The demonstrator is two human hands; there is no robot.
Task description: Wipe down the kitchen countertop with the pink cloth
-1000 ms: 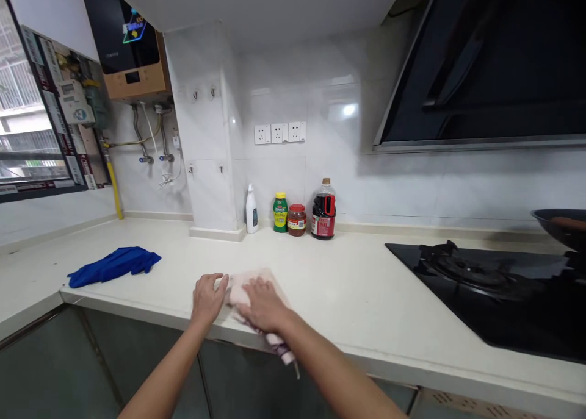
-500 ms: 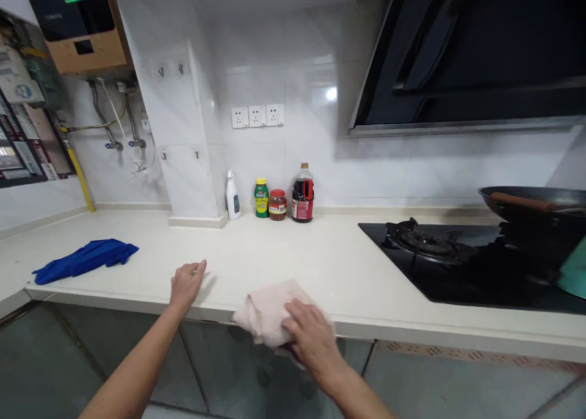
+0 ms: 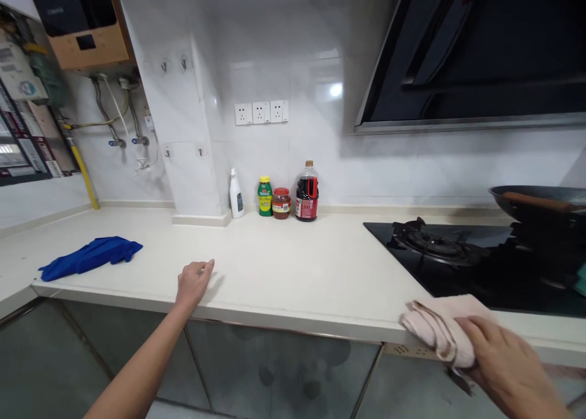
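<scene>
Pale pink fabric cloth point(image 3: 437, 324), folded in soft, creased layers, sits at the front edge of the off-white slab counter point(image 3: 293, 266), partly hanging over, next to the black glass cooktop point(image 3: 458, 282). Bare right hand point(image 3: 508, 355): fingers clamped on it. Bare left hand point(image 3: 194, 282): fingers loosely curled, thumb apart, near the same edge; can't tell if it touches. Long counter stretch separates the hands. White plastic bottle point(image 3: 236, 194) stands well back.

The right hand point(image 3: 510, 361) obscures part of the folded pink cloth point(image 3: 442, 324). Frame edges truncate the wok point(image 3: 517, 214) at right, the range hood point(image 3: 503, 53) at top and right, and the water heater point(image 3: 89, 19) at top. Fine print on the red-labelled bottle point(image 3: 306, 193): illegible.
</scene>
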